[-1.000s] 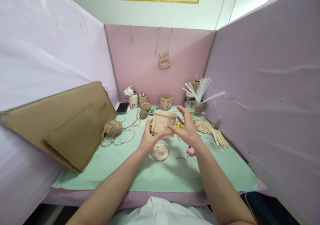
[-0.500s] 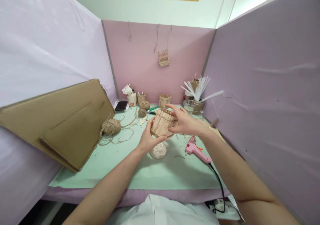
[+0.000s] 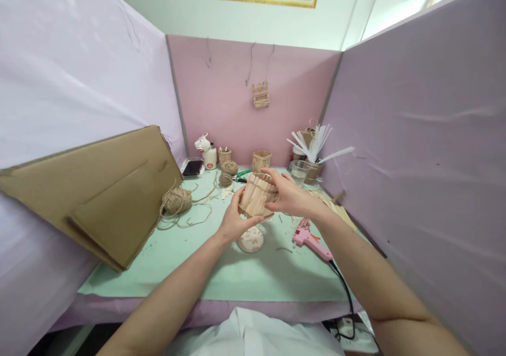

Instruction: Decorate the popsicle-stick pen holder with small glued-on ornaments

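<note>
A small pot clad in upright wooden sticks (image 3: 256, 194), with twine around its upper part, is held tilted above the table. My left hand (image 3: 234, 215) grips its left side and base, thumb across the lower front. From the right, my right hand (image 3: 288, 194) closes on the pot, fingers at the rim and thumb on the front face. Its far side is hidden. Below it lies a round whitish disc (image 3: 251, 239) with a blotchy surface. A pink hot glue gun (image 3: 310, 240) rests right of the disc, its black cord running off the front edge.
Twine balls (image 3: 177, 200) and loose strands lie at left, before a leaning cardboard sheet (image 3: 118, 198). At the back stand another wooden pot (image 3: 261, 160), a clear cup (image 3: 299, 171) and white glue sticks (image 3: 316, 142). Green-handled pliers (image 3: 241, 177) lie behind the pot. Wood strips (image 3: 340, 211) lie at right.
The pot has tipped so its rim opening shows. My right hand has moved from spread beside it onto its rim and side. The glue gun has come into fuller view.
</note>
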`<state>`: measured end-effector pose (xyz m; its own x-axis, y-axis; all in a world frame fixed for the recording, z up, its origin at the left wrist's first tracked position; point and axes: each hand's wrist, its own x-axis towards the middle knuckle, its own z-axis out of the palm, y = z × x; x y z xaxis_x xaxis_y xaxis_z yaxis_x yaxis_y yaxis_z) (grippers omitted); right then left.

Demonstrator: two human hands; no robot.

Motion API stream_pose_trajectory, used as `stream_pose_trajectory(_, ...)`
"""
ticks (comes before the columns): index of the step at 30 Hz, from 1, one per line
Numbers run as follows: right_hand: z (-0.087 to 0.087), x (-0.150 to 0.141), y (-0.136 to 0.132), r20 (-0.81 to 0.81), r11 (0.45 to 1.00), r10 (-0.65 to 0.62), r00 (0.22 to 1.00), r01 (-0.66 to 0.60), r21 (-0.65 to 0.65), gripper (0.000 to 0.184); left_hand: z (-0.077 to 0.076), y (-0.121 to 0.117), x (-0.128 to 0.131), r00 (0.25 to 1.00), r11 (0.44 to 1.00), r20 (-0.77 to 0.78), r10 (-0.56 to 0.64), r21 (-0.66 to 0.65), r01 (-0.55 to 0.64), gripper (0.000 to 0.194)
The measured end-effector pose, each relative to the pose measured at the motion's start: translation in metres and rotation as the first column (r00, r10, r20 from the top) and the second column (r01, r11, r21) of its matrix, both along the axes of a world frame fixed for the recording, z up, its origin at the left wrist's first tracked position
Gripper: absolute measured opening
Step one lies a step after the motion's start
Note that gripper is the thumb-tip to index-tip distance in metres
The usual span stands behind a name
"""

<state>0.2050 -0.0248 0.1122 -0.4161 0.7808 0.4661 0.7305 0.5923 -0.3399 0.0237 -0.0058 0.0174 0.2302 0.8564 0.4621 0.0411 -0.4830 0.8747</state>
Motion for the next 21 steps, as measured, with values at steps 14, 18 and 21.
stream_pose_trajectory(14, -0.019, -0.016, 0.059, -0.113, 0.995, 0.087, 0.99, -0.092, -0.037, 0.064, -0.021, 0.049, -0.008, 0.991, 0.989, -0.011, 0.136, 0.054, -0.135, 0.09)
stream_pose_trajectory(18, -0.04, -0.031, 0.074, 0.031, 0.998, -0.055, 0.998, 0.054, 0.029, 0.061, -0.034, 0.065, -0.011, 0.974, 0.977, -0.088, 0.209, -0.015, -0.211, 0.098)
stream_pose_trajectory(21, -0.049, -0.033, 0.08, 0.077, 0.996, -0.088, 0.993, 0.086, 0.031, 0.062, -0.036, 0.066, -0.012, 0.968, 0.977, -0.139, 0.209, 0.001, -0.211, 0.101)
